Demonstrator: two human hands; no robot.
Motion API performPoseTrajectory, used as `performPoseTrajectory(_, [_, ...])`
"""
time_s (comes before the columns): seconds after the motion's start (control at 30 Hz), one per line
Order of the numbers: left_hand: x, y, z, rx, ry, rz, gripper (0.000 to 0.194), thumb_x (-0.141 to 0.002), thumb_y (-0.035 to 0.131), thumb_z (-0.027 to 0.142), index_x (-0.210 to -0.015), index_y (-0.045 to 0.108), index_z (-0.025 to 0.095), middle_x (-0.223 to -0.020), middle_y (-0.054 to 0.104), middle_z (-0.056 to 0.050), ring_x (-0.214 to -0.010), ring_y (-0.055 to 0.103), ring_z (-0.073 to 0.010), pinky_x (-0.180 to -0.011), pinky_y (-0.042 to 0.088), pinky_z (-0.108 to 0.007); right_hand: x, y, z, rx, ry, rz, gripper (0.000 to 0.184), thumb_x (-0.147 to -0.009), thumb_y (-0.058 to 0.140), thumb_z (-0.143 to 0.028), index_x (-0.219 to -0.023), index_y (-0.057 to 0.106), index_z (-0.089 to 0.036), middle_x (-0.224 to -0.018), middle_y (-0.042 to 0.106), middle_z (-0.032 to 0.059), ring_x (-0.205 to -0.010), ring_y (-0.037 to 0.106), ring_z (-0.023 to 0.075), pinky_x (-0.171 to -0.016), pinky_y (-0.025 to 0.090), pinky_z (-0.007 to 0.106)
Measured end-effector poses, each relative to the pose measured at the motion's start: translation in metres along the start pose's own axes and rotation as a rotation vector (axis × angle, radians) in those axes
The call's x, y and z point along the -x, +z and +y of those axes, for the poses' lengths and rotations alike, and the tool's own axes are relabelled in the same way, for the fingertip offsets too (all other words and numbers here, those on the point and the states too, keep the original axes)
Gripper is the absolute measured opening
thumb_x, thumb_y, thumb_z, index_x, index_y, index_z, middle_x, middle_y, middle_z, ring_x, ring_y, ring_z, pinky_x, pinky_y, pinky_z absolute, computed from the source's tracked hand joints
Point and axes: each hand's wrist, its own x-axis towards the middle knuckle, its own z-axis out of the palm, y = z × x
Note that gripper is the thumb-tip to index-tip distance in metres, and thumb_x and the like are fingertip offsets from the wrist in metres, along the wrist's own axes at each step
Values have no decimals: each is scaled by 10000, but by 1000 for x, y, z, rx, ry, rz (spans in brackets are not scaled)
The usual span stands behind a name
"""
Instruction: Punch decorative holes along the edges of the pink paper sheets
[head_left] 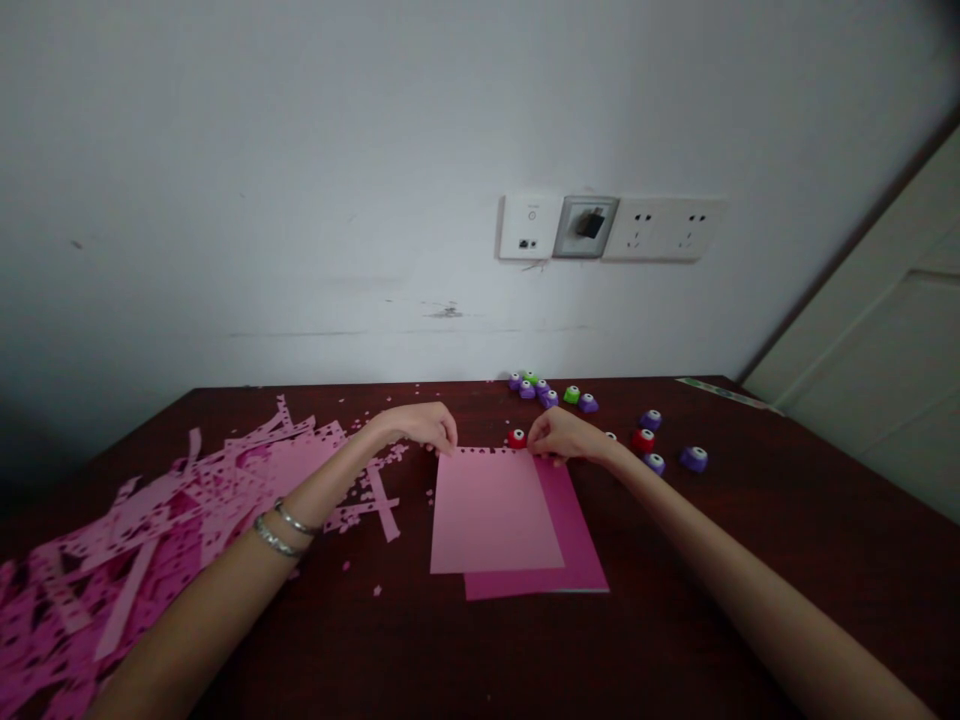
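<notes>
A light pink sheet of paper [491, 515] has a row of small punched holes along its far edge. My left hand [429, 425] pinches its far left corner, fingers closed and pointing down. At the far right corner, my right hand [561, 436] is closed on the same sheet, its fingertips partly hidden. Beneath it, darker magenta paper [581, 555] sticks out on the right and near sides. A red craft punch [516, 438] stands just beyond the punched edge, between my hands.
On the left of the dark wooden table [360, 650] lies a heap of punched pink paper strips [150, 540], with tiny cut-outs scattered around. Several purple punches [694, 459] and green punches [572, 394] stand at the back and right. Wall sockets [664, 230] are behind.
</notes>
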Motion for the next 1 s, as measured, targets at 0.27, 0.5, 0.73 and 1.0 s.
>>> performPoseTrajectory(0.27, [-5,1,-5,35,-10,21,194,-583,652,270,-713,654,126,-559,584,3,-501,460,-91,-472,330,-215,-1,0,1,-7,1,45,156,-645,526,-116,-706,669,-101,-526,583,-3,-362,502,72,-350,382,164])
performPoseTrajectory(0.5, [-7,0,-12,63,-22,33,201,-582,652,279,-709,655,123,-563,578,1,-506,455,-91,-473,322,-220,-7,0,8,-5,4,95,138,-679,538,-135,-742,657,-105,-618,629,30,-418,542,88,-360,418,164])
performPoseTrajectory(0.73, [-9,-2,-20,57,-20,30,238,-583,669,322,-715,658,124,-581,582,-7,-520,457,-92,-476,319,-222,-9,0,14,15,-17,138,121,-693,536,-149,-748,639,-115,-626,617,40,-475,573,116,-359,427,170])
performPoseTrajectory(1.0, [-7,-4,-20,-73,-41,64,318,-585,676,439,-685,661,138,-551,548,0,-498,394,-84,-462,250,-228,-10,-2,15,2,-21,131,101,-713,535,-160,-744,621,-118,-650,624,51,-489,583,123,-350,430,178])
